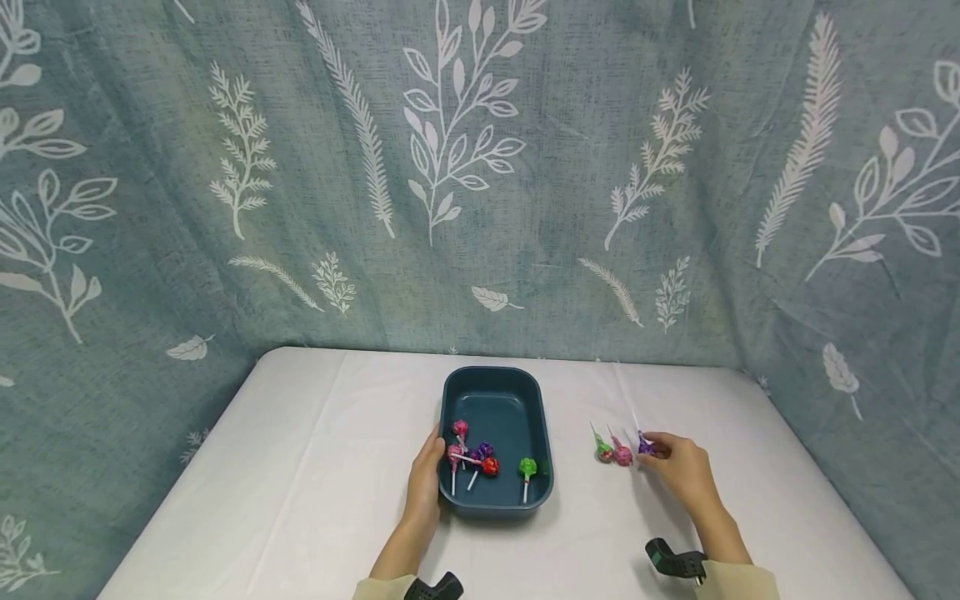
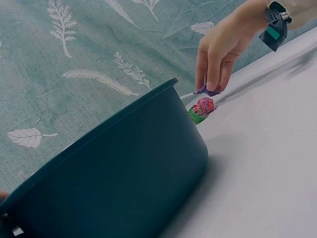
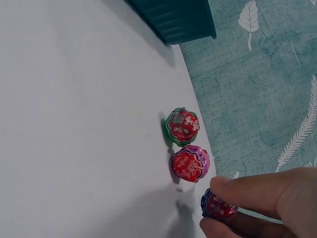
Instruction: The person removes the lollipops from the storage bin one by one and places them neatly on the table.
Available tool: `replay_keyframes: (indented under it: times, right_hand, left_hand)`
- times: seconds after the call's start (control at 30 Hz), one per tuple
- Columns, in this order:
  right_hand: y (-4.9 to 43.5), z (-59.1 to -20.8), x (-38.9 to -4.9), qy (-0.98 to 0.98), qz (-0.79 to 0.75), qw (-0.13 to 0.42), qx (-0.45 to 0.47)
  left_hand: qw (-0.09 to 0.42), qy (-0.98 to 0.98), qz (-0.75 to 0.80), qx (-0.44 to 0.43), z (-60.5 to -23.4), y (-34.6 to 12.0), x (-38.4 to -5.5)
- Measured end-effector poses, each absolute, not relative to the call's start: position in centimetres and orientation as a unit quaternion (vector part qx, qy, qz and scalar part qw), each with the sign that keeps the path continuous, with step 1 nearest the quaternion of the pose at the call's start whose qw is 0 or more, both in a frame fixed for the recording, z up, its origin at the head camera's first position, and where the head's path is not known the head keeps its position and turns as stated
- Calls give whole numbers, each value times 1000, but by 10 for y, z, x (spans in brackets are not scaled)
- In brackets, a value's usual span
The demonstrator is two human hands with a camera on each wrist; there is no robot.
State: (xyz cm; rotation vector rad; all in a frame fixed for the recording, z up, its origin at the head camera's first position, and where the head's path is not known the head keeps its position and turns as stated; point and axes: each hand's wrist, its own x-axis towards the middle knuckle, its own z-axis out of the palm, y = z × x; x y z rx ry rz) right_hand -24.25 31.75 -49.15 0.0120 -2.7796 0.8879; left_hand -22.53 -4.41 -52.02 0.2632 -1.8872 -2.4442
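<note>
A dark teal tray (image 1: 495, 396) stands on the table, and my left hand (image 1: 425, 479) holds its left side. Most of that hand's fingers are hidden in the left wrist view. Inside the tray lie several lollipops: pink, purple and red ones crowd the left, and a green lollipop (image 1: 527, 467) lies to the right. My right hand (image 1: 684, 468) pinches a purple-wrapped lollipop (image 3: 218, 206) by its candy head, between thumb and fingers. Just left of it, a pink lollipop (image 3: 190, 163) and a green-and-red lollipop (image 3: 182, 127) lie side by side on the table.
A white cloth (image 1: 315, 467) covers the table. Behind it hangs a green-blue curtain (image 1: 555, 208) with white leaf prints. Each wrist wears a dark camera mount, such as the right mount (image 1: 675, 560).
</note>
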Motion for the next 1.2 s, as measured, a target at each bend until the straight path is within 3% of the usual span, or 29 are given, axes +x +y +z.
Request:
replay_keyframes:
  times: [1.2]
  right_hand:
    - [312,-502,-251,-954,289,76,-34]
  left_hand:
    - [18,-603,-795,71,-523,-45,-226]
